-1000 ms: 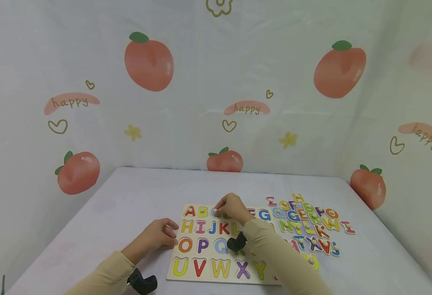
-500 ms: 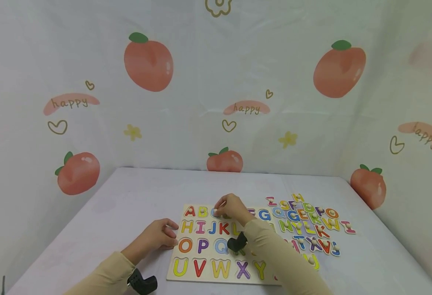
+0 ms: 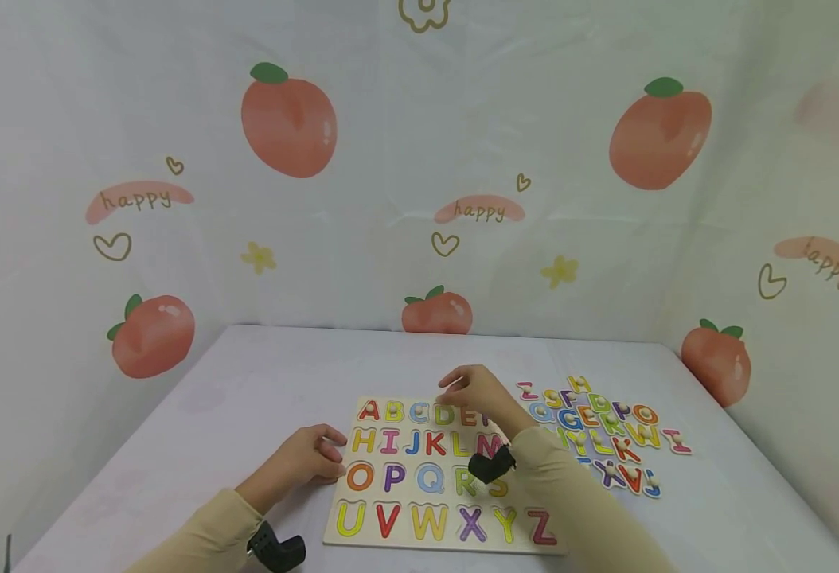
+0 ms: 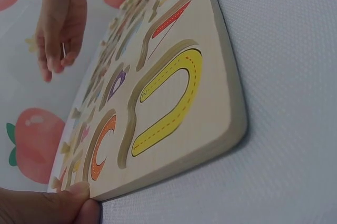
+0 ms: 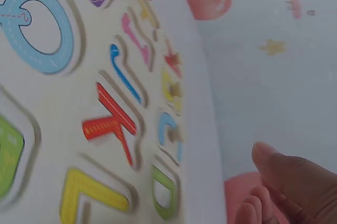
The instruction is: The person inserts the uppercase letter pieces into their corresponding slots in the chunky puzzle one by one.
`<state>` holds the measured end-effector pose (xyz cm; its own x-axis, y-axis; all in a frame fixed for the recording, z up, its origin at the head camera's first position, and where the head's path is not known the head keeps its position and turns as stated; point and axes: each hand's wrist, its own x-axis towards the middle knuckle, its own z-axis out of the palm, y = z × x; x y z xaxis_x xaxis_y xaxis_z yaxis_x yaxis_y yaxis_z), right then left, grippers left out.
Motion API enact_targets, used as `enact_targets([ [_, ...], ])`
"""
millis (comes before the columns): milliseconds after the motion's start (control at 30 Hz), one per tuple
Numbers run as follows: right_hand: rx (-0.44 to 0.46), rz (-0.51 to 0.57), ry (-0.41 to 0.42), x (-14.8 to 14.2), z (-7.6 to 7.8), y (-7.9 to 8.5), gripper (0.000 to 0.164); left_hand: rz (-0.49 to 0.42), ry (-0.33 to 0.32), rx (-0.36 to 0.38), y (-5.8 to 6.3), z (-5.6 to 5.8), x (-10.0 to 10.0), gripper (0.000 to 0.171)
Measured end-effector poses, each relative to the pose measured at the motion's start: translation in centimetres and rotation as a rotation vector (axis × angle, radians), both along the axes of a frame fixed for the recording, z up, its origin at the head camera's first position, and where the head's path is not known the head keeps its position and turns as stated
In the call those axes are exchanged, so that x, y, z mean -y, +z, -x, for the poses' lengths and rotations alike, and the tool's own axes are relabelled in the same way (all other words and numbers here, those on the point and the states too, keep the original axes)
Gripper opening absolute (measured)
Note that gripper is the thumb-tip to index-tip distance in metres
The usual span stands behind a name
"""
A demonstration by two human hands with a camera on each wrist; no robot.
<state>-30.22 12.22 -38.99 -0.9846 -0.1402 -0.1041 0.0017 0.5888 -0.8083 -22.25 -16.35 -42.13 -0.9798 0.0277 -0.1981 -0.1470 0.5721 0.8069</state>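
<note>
A wooden alphabet puzzle board lies on the table, with rows of coloured letter recesses. Knobbed letters A, B and C sit in its top row. My left hand grips the board's left edge; the left wrist view shows the thumb over the rim and a fingertip below it. Above the back edge, near the green D recess, hovers my right hand. Its thumb is extended, fingers loosely bent, and it holds nothing.
Several loose knobbed letter pieces lie in a cluster right of the board, among them a K, a W and an I. A fruit-printed curtain hangs behind the white table.
My right hand has let go of the letter C piece, now lying in its recess, and has risen and moved right. The left hand has stayed at the board's edge.
</note>
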Motion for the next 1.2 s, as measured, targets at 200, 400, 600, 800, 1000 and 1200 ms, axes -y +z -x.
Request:
enact_targets([
  [200,-0.056,0.083,-0.005,-4.0,-0.7,0.8,0.03,-0.011,-0.001,-0.002,0.1,-0.1,-0.1,0.042],
  [400,-0.099,0.094,-0.019,-8.7,-1.9,1.3,0.034,0.0,-0.002,-0.002,0.3,-0.1,-0.1,0.042],
  [600,-0.081,-0.004,-0.064,-12.9,-3.3,0.9,0.035,0.011,0.004,0.004,0.2,0.0,-0.1,0.042],
  [800,-0.053,-0.029,-0.095,-16.6,-4.4,0.2,0.039,0.008,0.005,0.013,0.1,0.1,-0.1,0.042],
  [1000,-0.053,0.006,-0.154,-19.5,-5.2,0.1,0.047,0.012,0.015,0.02,0.2,0.1,-0.3,0.043],
  [1200,-0.072,-0.009,-0.208,-22.1,-5.2,-0.3,0.056,0.016,0.017,0.013,0.1,0.1,-0.2,0.042],
])
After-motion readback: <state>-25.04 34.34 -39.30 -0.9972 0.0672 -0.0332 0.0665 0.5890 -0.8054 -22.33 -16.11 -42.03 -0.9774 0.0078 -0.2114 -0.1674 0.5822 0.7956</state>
